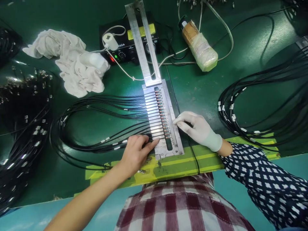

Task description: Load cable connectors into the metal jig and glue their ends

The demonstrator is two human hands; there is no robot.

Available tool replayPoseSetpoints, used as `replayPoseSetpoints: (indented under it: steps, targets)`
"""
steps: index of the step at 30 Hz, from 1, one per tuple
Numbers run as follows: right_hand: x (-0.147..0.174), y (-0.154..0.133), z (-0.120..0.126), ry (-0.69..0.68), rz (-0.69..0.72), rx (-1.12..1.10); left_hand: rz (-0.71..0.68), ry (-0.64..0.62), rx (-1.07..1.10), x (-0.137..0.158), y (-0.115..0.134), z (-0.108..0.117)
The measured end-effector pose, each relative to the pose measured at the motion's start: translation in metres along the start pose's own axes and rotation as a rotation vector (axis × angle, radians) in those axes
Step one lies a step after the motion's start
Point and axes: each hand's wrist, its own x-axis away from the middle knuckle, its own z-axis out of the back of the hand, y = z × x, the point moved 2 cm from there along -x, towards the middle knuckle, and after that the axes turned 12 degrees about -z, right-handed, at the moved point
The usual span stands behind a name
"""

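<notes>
A slotted metal jig [154, 120] lies on the bench, with a row of black cables [113, 100] laid side by side across it from the left. Their stripped, coppery ends [163, 117] line up along the slot. My bare left hand [136, 155] is closed at the jig's lower left, fingers curled over a black cable and thumb tip at the lowest cable's end. On the opposite side, my right hand [201, 131], in a white glove, has its thumb and index finger bent together against the jig's right edge. Its other fingers are folded in.
A hinged metal frame [141, 38] stands raised beyond the jig, before a black control box [130, 49]. White cloth gloves [74, 64] lie left; a wrapped bottle-shaped tool [201, 48] lies right. Cable bundles [26, 134] flank both sides. Yellow tape [168, 166] lines the bench's front edge.
</notes>
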Motion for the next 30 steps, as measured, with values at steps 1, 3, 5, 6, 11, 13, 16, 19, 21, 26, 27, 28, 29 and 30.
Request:
replayPoseSetpoints:
  steps: [1,3,5,6,11,13,16,19,21,26,27,28,29,30]
  targets:
    - [-0.001,0.000,0.000,-0.002,0.000,0.002,0.022,-0.019,-0.041,0.002,0.002,0.000]
    - [-0.002,0.001,0.000,-0.001,0.007,0.006,0.040,-0.064,-0.091,0.004,0.006,-0.002]
    - [-0.002,0.001,0.000,0.003,0.016,0.013,0.046,-0.087,-0.099,0.004,0.008,-0.002]
    - [-0.002,0.001,0.001,0.005,0.021,0.016,0.051,-0.092,-0.082,0.005,0.008,0.000]
    - [0.001,0.000,0.005,-0.017,0.025,0.031,0.187,-0.051,0.212,0.018,0.008,0.023]
    - [0.003,0.001,0.006,-0.028,0.023,0.037,0.262,-0.045,0.280,0.029,0.011,0.030]
    - [0.004,0.002,0.006,-0.014,0.027,0.052,0.323,-0.121,0.267,0.046,0.019,0.029]
    - [0.004,0.003,0.005,-0.007,0.023,0.067,0.363,-0.149,0.192,0.061,0.023,0.026]
    - [0.003,0.003,0.005,-0.004,0.026,0.073,0.392,-0.145,0.158,0.074,0.020,0.029]
    - [0.002,0.002,0.004,0.014,0.034,0.074,0.452,-0.131,0.071,0.109,0.008,0.051]
    - [0.002,0.001,0.004,0.014,0.031,0.075,0.458,-0.121,0.060,0.111,0.008,0.054]
    - [0.002,0.001,0.004,0.013,0.028,0.077,0.460,-0.108,0.059,0.111,0.008,0.055]
    - [0.002,0.002,0.004,0.013,0.025,0.080,0.460,-0.098,0.067,0.108,0.010,0.054]
    - [0.002,0.002,0.004,0.012,0.022,0.084,0.460,-0.093,0.084,0.104,0.012,0.051]
